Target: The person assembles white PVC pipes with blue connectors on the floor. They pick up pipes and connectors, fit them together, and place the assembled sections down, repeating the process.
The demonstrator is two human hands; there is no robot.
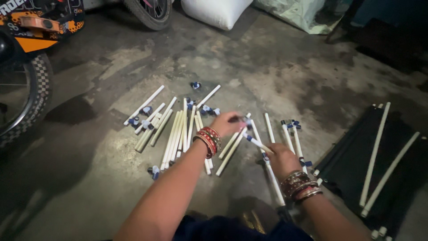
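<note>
Many white plastic tubes lie scattered on a concrete floor, with small blue-and-white connector pieces among them. My left hand, with red bangles at the wrist, reaches forward and pinches a small blue connector over the tubes. My right hand, also wearing bangles, grips a short white tube with a blue end that points up and left toward the left hand. More tubes lie just beyond and beside the right hand.
A black fabric panel with long white tubes on it lies at the right. A bicycle wheel stands at the left, a tyre and white sacks at the back.
</note>
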